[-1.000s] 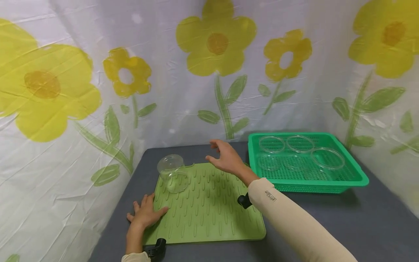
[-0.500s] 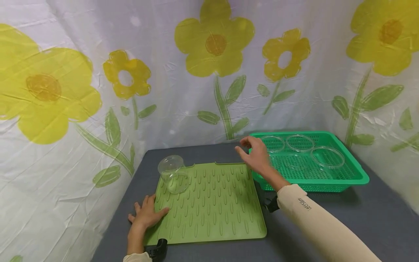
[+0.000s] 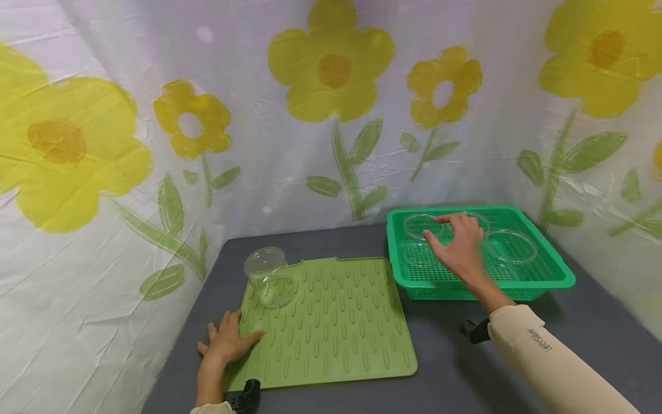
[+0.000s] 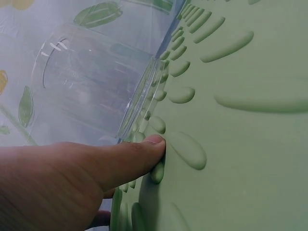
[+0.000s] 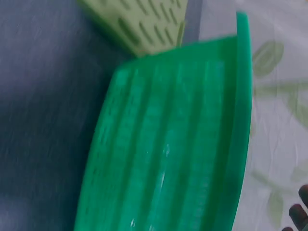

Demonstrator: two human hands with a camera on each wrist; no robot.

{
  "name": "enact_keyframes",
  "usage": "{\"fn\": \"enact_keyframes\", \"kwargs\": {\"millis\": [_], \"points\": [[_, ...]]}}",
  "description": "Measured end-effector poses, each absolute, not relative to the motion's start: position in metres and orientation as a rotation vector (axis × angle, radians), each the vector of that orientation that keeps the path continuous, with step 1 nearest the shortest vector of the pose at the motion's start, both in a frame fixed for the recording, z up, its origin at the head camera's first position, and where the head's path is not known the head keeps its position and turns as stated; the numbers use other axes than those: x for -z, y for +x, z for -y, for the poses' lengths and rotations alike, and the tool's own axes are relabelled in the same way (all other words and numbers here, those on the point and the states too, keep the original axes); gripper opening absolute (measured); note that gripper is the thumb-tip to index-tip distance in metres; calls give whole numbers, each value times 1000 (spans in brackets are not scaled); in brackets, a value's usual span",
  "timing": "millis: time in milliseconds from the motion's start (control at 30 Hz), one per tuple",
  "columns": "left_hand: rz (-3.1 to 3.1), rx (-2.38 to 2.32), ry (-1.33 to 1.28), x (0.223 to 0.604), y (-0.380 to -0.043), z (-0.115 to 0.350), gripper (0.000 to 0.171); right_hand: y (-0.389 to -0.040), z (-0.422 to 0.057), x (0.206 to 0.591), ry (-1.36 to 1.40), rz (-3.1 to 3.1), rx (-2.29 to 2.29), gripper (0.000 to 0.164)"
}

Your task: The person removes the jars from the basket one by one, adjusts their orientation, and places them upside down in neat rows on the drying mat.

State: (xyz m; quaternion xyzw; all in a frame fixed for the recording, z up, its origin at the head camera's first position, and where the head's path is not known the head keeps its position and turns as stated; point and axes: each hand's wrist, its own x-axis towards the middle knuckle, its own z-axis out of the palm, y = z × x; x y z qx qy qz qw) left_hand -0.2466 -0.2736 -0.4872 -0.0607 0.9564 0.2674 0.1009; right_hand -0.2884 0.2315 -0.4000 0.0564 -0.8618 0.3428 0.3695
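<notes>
My left hand (image 3: 225, 341) rests with spread fingers on the left edge of a green ridged mat (image 3: 336, 339), its thumb on the mat's surface. Just beyond the thumb, a clear jar (image 3: 269, 279) stands rim down near the mat's far left corner; its threaded rim meets the mat in the left wrist view. Over a green basket (image 3: 561, 275) hangs my right hand (image 3: 461, 246), thumb and fingers apart and nothing between them. Three clear jars stand in the basket: one at the back left (image 3: 421, 226), one on the right (image 3: 512, 246), and one partly hidden behind the hand.
The mat lies on a dark grey table (image 3: 372, 397), with the basket to its right at the back. A white curtain (image 3: 248, 190) printed with yellow flowers hangs behind the table and along both sides.
My right hand has moved right from above the mat to over the basket, its fingers still apart. The left hand and the jar on the mat have stayed in place.
</notes>
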Motion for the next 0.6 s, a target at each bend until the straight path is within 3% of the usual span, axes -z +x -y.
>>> {"fn": "enact_keyframes", "kwargs": {"millis": [400, 600], "points": [[-2836, -792, -176, 490, -246, 276, 102, -261, -321, 402, -319, 2440, -726, 95], [-2838, -782, -192, 489, -247, 275, 100, -249, -348, 407, -506, 2498, -747, 112]]}}
